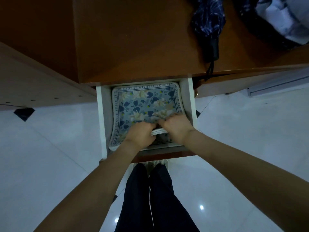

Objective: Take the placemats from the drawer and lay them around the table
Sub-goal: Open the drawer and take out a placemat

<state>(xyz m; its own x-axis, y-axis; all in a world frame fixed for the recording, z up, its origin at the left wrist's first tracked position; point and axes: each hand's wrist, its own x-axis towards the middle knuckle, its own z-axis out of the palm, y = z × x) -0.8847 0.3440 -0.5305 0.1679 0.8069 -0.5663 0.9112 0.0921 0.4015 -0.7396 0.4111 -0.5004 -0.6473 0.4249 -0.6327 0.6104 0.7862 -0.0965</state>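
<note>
Both hands, left hand [142,133] and right hand [175,127], pinched the near edge of the placemats [143,101] in the drawer [190,97]. Risk: stack fit the walls tightly, so a lift could snag or shed lower mats

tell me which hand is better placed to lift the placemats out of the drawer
Probably the right hand: it rests on the raised near edge of the blue floral placemats in the white drawer. The left hand grips the same edge, so both could lift.

Home interior, likely a dining area — brown wooden table [133,39] with a white pull-out drawer [190,101], glossy white floor tiles [50,139], folded umbrella [209,27] and bundled cloth [284,19] on top.
</note>
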